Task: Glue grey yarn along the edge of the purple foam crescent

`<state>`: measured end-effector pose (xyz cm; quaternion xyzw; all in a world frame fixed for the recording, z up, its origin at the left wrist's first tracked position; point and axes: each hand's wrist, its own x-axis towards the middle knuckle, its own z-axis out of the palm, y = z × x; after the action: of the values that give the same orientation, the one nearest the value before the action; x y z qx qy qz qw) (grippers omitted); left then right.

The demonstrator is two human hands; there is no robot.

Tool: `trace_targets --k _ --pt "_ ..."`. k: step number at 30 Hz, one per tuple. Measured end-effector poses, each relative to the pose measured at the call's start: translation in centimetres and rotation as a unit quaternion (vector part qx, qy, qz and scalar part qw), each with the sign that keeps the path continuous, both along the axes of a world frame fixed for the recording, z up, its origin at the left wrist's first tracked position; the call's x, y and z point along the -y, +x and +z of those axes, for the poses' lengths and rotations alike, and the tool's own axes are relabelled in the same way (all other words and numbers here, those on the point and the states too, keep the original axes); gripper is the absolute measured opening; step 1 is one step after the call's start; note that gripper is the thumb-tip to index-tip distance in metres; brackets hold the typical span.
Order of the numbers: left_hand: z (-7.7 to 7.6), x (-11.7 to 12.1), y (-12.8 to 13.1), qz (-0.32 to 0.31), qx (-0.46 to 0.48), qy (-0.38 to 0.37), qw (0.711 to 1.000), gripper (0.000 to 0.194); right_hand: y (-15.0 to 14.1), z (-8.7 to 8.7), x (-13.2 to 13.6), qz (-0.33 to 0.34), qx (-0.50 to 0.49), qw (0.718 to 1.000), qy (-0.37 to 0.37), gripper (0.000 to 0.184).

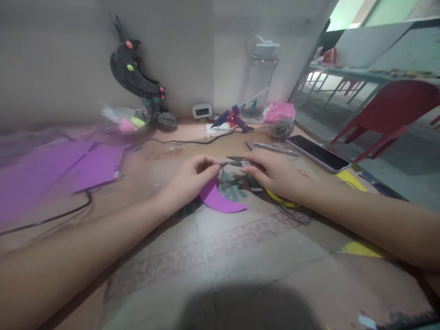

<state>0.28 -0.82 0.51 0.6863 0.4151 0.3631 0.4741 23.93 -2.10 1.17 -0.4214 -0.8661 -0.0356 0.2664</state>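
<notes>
Two bare hands over the table point(178, 279). Left hand point(195, 176) is closed in a pinch on a thin grey cord point(222, 171), with a purple crescent point(225, 205) right under its fingers; can't tell if that's gripped too. Right hand point(275, 170) has its fingers curled round a dark pointed tool point(234, 163), kinda blurry, tips toward the left hand. Phone point(319, 153) lies beyond the right wrist, glue gun point(233, 118) near the wall, purple sheets point(62, 167) off to the left.
</notes>
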Motion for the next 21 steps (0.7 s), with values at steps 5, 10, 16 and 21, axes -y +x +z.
trace_targets --k 5,10,16,21 --pt "0.15 0.01 0.16 0.009 0.021 -0.013 1.0 0.019 0.04 0.07 0.02 0.008 0.014 1.0 0.003 0.033" --pt "-0.15 -0.14 0.18 0.0 0.046 -0.017 0.999 0.019 -0.04 0.25 0.09 -0.001 0.026 1.0 -0.005 0.034" --pt "-0.58 -0.48 0.15 -0.042 0.062 -0.053 0.996 0.024 -0.03 0.06 -0.05 0.007 0.021 1.0 0.001 0.034" --pt "-0.68 -0.54 0.09 -0.039 0.055 -0.067 0.995 0.022 -0.01 0.04 -0.04 0.014 0.021 1.0 -0.001 0.035"
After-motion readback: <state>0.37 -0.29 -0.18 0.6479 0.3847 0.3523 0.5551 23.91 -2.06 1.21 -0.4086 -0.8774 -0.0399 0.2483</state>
